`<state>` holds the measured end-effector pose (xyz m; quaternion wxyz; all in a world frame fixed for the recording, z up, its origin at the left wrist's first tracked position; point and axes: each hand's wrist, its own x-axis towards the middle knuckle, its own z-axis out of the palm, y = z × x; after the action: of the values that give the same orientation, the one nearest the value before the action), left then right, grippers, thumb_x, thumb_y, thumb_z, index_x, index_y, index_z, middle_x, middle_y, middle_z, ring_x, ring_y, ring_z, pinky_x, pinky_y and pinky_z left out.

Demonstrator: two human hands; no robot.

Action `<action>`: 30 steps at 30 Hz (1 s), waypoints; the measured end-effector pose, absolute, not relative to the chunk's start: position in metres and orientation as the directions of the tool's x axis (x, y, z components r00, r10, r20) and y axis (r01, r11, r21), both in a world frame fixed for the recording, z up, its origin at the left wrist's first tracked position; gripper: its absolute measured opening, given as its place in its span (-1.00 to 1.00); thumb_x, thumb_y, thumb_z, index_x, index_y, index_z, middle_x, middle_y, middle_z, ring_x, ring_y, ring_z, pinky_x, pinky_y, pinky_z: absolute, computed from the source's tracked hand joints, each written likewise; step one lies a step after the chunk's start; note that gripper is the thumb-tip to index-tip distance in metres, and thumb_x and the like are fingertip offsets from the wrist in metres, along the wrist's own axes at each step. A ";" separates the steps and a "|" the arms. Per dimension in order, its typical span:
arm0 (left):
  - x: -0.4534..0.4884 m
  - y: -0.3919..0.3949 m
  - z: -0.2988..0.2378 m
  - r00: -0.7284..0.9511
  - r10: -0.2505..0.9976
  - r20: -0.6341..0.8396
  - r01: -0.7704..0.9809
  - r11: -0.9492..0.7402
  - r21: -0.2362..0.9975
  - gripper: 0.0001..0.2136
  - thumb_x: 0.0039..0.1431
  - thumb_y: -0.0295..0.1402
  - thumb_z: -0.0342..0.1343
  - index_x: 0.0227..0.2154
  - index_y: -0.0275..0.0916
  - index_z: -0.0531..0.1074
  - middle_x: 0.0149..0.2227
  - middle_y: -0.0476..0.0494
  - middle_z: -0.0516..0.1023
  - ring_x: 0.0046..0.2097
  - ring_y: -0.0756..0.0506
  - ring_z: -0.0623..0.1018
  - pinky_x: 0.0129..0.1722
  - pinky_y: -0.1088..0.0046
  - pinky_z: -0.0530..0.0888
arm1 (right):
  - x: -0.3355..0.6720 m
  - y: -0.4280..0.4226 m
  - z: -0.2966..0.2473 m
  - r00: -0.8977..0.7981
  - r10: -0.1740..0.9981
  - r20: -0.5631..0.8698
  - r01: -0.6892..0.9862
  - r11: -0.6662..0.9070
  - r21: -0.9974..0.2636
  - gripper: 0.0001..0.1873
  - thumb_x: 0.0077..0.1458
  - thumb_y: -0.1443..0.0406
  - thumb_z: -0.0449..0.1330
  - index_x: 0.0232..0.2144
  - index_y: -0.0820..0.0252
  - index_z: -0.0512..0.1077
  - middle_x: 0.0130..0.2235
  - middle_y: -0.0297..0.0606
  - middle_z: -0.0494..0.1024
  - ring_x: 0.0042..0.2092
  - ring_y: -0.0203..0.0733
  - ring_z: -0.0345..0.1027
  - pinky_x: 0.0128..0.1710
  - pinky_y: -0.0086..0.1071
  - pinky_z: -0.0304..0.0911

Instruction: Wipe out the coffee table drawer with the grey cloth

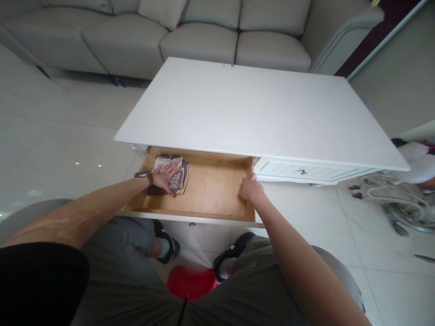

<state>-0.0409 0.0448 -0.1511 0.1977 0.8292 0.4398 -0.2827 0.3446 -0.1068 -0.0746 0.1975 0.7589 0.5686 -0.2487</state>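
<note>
Cloth (181, 177), patterned and bunched, lies pressed under my left hand (166, 177), palm flat, fingers spread, inside the pulled-out drawer (214, 192). My right hand (252, 190) closes on the drawer's side wall, thumb probably inside. Drawer already out; cloth not lifted.

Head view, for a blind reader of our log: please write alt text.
Seen from above, a person's left hand lies flat on a patterned cloth in the open wooden drawer of a white table, while the right hand holds the drawer's right wall. A grey sofa stands behind the table.
</note>
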 end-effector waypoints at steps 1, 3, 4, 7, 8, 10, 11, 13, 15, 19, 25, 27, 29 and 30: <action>-0.043 0.046 -0.149 0.449 0.598 -0.664 0.846 -0.524 0.101 0.44 -0.32 0.28 0.31 0.52 -0.20 -0.39 0.54 -0.49 -0.45 0.52 -0.51 -0.29 0.40 -0.18 -0.17 | 0.344 -0.107 -0.075 0.229 0.766 -0.601 0.962 -0.274 0.018 -0.50 0.33 0.30 0.07 0.26 0.37 0.32 0.31 0.28 0.12 0.09 0.02 0.49 0.06 -0.24 0.39; -0.047 0.051 -0.144 0.457 0.553 -0.697 0.847 -0.510 0.150 0.37 -0.25 0.27 0.27 0.53 -0.17 -0.32 0.55 -0.45 -0.42 0.52 -0.50 -0.23 0.40 -0.14 -0.09 | 0.344 -0.106 -0.075 0.232 0.765 -0.601 0.962 -0.274 0.023 -0.50 0.34 0.31 0.07 0.27 0.37 0.32 0.31 0.29 0.12 0.10 0.04 0.49 0.05 -0.23 0.40; -0.049 0.053 -0.141 0.470 0.533 -0.703 0.841 -0.513 0.173 0.33 -0.23 0.25 0.27 0.53 -0.17 -0.27 0.55 -0.44 -0.38 0.52 -0.49 -0.18 0.40 -0.10 -0.05 | 0.344 -0.106 -0.075 0.235 0.763 -0.602 0.961 -0.274 0.027 -0.49 0.34 0.31 0.07 0.28 0.38 0.31 0.31 0.30 0.12 0.10 0.05 0.49 0.05 -0.23 0.40; -0.054 0.053 -0.135 0.521 0.516 -0.679 0.809 -0.553 0.200 0.27 -0.30 0.14 0.37 0.50 -0.13 -0.07 0.54 -0.40 -0.14 0.48 -0.47 -0.01 0.38 0.03 0.09 | 0.343 -0.105 -0.075 0.241 0.756 -0.608 0.961 -0.274 0.040 -0.48 0.34 0.31 0.06 0.29 0.39 0.29 0.32 0.32 0.10 0.10 0.07 0.50 0.05 -0.23 0.41; -0.055 0.049 -0.134 0.528 0.529 -0.664 0.803 -0.565 0.188 0.25 -0.34 0.10 0.41 0.47 -0.10 0.00 0.51 -0.37 -0.04 0.45 -0.47 0.05 0.36 0.04 0.15 | 0.343 -0.106 -0.075 0.243 0.755 -0.610 0.961 -0.274 0.043 -0.48 0.35 0.31 0.06 0.29 0.39 0.29 0.33 0.32 0.10 0.10 0.07 0.50 0.05 -0.23 0.41; -0.056 0.036 -0.136 0.529 0.557 -0.640 0.798 -0.584 0.151 0.20 -0.43 0.01 0.48 0.40 -0.06 0.14 0.45 -0.33 0.10 0.40 -0.49 0.13 0.30 0.01 0.24 | 0.343 -0.106 -0.074 0.243 0.753 -0.612 0.961 -0.273 0.046 -0.49 0.35 0.32 0.05 0.29 0.38 0.30 0.34 0.31 0.09 0.08 0.06 0.51 0.04 -0.23 0.41; -0.056 0.027 -0.138 0.532 0.562 -0.634 0.792 -0.596 0.136 0.17 -0.46 -0.03 0.50 0.36 -0.05 0.19 0.41 -0.33 0.15 0.37 -0.50 0.15 0.26 -0.02 0.27 | 0.343 -0.107 -0.073 0.242 0.754 -0.610 0.961 -0.273 0.045 -0.49 0.35 0.32 0.04 0.29 0.37 0.30 0.34 0.30 0.09 0.08 0.05 0.51 0.04 -0.23 0.41; -0.055 0.010 -0.144 0.553 0.548 -0.627 0.764 -0.634 0.120 0.10 -0.47 -0.15 0.53 0.29 -0.05 0.25 0.36 -0.35 0.20 0.34 -0.51 0.18 0.22 -0.09 0.28 | 0.342 -0.107 -0.071 0.237 0.759 -0.606 0.962 -0.269 0.040 -0.49 0.34 0.33 0.05 0.29 0.38 0.31 0.35 0.32 0.08 0.09 0.04 0.51 0.06 -0.24 0.41; -0.053 -0.002 -0.147 0.584 0.521 -0.622 0.727 -0.676 0.117 0.04 -0.44 -0.24 0.52 0.26 -0.06 0.28 0.33 -0.37 0.23 0.33 -0.52 0.18 0.22 -0.12 0.26 | 0.342 -0.108 -0.070 0.237 0.761 -0.604 0.963 -0.266 0.041 -0.48 0.34 0.34 0.04 0.29 0.39 0.31 0.34 0.32 0.09 0.10 0.04 0.50 0.07 -0.23 0.40; -0.046 -0.003 -0.146 0.582 0.513 -0.630 0.715 -0.693 0.096 -0.02 -0.41 -0.26 0.50 0.23 -0.04 0.30 0.33 -0.35 0.22 0.32 -0.52 0.17 0.20 -0.14 0.25 | 0.341 -0.107 -0.072 0.247 0.757 -0.604 0.961 -0.271 0.054 -0.50 0.34 0.35 0.04 0.28 0.37 0.33 0.33 0.31 0.13 0.10 0.04 0.51 0.05 -0.23 0.41; -0.024 0.012 -0.146 0.586 0.510 -0.630 0.714 -0.692 0.104 0.02 -0.50 -0.07 0.53 0.19 -0.12 0.32 0.28 -0.43 0.23 0.28 -0.55 0.20 0.16 -0.18 0.26 | 0.339 -0.105 -0.075 0.275 0.759 -0.590 0.957 -0.276 0.091 -0.49 0.35 0.34 0.03 0.29 0.36 0.33 0.35 0.33 0.11 0.06 0.01 0.52 0.02 -0.24 0.43; -0.014 0.014 -0.148 0.597 0.509 -0.620 0.704 -0.702 0.101 0.06 -0.52 -0.05 0.54 0.20 -0.13 0.31 0.27 -0.45 0.23 0.26 -0.54 0.22 0.14 -0.15 0.28 | 0.338 -0.105 -0.076 0.278 0.761 -0.587 0.956 -0.277 0.094 -0.49 0.35 0.35 0.03 0.29 0.37 0.32 0.34 0.34 0.12 0.06 0.01 0.52 0.02 -0.24 0.43; -0.005 0.014 -0.149 0.608 0.504 -0.613 0.691 -0.717 0.096 0.09 -0.54 -0.06 0.55 0.21 -0.13 0.29 0.28 -0.46 0.22 0.26 -0.54 0.22 0.14 -0.15 0.28 | 0.338 -0.105 -0.076 0.279 0.763 -0.583 0.956 -0.279 0.092 -0.49 0.35 0.35 0.03 0.29 0.38 0.32 0.33 0.35 0.12 0.07 0.02 0.52 0.02 -0.24 0.42; 0.001 0.014 -0.149 0.617 0.497 -0.610 0.682 -0.725 0.099 0.10 -0.55 -0.06 0.56 0.21 -0.13 0.29 0.28 -0.47 0.22 0.27 -0.55 0.21 0.14 -0.14 0.28 | 0.338 -0.105 -0.075 0.281 0.763 -0.582 0.955 -0.282 0.091 -0.49 0.35 0.35 0.03 0.29 0.38 0.32 0.33 0.36 0.12 0.07 0.03 0.52 0.02 -0.23 0.42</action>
<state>0.0006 0.0140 -0.1487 0.1630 0.8843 0.3331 -0.2837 0.3377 -0.1046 -0.0754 0.2184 0.7698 0.5580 -0.2199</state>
